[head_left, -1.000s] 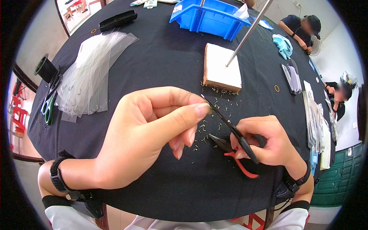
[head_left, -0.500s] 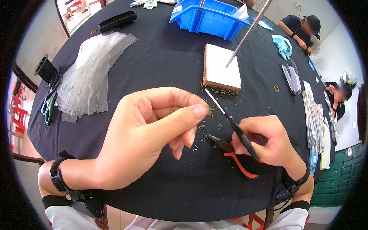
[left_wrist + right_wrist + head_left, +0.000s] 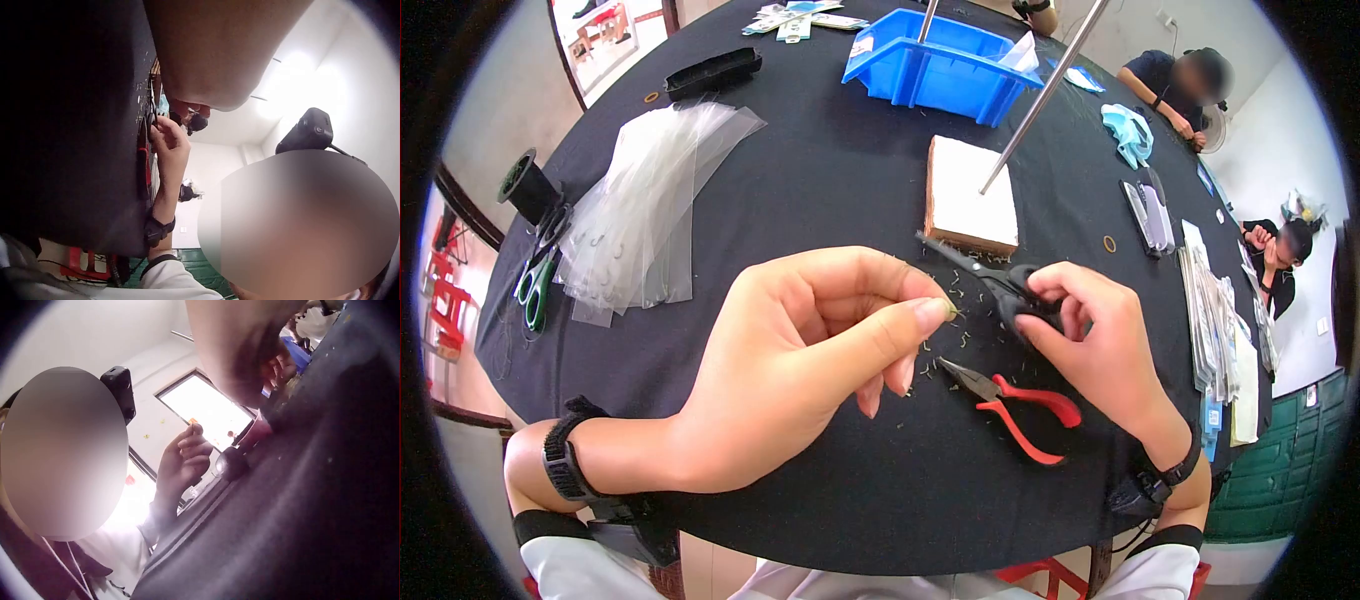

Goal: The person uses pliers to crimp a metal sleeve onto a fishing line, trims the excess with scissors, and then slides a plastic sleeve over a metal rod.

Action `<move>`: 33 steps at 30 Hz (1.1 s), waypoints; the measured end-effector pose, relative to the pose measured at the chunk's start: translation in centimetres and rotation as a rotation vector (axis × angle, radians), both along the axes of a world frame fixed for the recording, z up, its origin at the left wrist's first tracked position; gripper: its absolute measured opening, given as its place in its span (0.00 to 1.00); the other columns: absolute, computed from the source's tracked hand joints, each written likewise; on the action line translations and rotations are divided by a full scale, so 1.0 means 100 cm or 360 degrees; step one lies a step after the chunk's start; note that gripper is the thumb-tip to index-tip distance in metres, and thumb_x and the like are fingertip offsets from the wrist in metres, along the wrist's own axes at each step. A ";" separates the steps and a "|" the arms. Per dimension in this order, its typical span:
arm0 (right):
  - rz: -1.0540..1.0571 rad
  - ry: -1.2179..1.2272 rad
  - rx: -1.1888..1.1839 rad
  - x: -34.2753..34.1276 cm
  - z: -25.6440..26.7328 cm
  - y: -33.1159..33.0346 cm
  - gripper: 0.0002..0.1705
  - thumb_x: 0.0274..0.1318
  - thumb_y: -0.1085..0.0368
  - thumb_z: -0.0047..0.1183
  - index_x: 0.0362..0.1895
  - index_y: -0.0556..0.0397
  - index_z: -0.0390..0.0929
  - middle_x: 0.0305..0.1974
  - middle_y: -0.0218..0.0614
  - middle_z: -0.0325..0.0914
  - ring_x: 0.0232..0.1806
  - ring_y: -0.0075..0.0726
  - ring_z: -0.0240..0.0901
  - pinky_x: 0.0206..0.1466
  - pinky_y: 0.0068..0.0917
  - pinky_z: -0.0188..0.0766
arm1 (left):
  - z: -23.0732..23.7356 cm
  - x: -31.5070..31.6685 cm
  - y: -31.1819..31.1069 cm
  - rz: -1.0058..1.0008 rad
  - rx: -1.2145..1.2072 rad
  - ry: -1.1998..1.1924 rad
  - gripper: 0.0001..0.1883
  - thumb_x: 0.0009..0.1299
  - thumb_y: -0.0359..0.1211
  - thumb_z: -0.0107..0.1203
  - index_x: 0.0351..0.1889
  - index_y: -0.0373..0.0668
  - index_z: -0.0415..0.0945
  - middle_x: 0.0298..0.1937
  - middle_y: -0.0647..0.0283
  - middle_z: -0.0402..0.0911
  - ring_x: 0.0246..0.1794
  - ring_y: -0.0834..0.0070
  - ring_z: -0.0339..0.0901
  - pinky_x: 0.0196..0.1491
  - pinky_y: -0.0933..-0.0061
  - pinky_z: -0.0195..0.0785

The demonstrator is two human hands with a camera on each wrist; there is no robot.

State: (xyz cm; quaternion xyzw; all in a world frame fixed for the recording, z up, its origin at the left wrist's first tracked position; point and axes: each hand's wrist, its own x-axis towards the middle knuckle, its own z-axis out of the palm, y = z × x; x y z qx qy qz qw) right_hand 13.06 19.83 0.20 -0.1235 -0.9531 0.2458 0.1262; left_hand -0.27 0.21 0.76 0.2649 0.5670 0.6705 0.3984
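Observation:
My left hand (image 3: 800, 370) pinches a tiny thin piece with a greenish end (image 3: 954, 312) between thumb and forefinger; most of it is hidden by the fingertips. In my right hand (image 3: 1100, 325) are black scissors (image 3: 990, 280), gripped at the handles. Their blades point left, past the left fingertips and toward the wooden block. Red-handled pliers (image 3: 1010, 402) lie on the black cloth below the scissors. The left wrist view also shows the right hand (image 3: 170, 147) low over the cloth, and the right wrist view shows the raised left hand (image 3: 184, 459).
A white-topped block (image 3: 972, 195) bears a metal rod, with small clippings around it. Behind stands a blue bin (image 3: 940, 85). Clear plastic sheets (image 3: 650, 200), green-handled scissors (image 3: 535, 285) and a spool (image 3: 528, 188) lie left; a stapler (image 3: 1150, 215) and packets (image 3: 1208, 310) right. Two people sit beyond.
My right hand has moved up and away from the pliers, which now show whole. The scissors have left the left fingertips and swung leftward, flatter. The left hand keeps its pinch; the head view shifts slightly.

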 end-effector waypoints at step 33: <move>0.0586 -0.0354 -0.0895 0.003 0.001 0.000 0.17 0.42 0.62 0.59 0.36 0.59 0.74 0.29 0.31 0.75 0.27 0.23 0.71 0.29 0.17 0.64 | -0.001 -0.002 0.000 0.0076 0.0025 -0.0134 0.08 0.67 0.32 0.53 0.35 0.35 0.74 0.15 0.69 0.67 0.13 0.85 0.62 0.16 0.82 0.58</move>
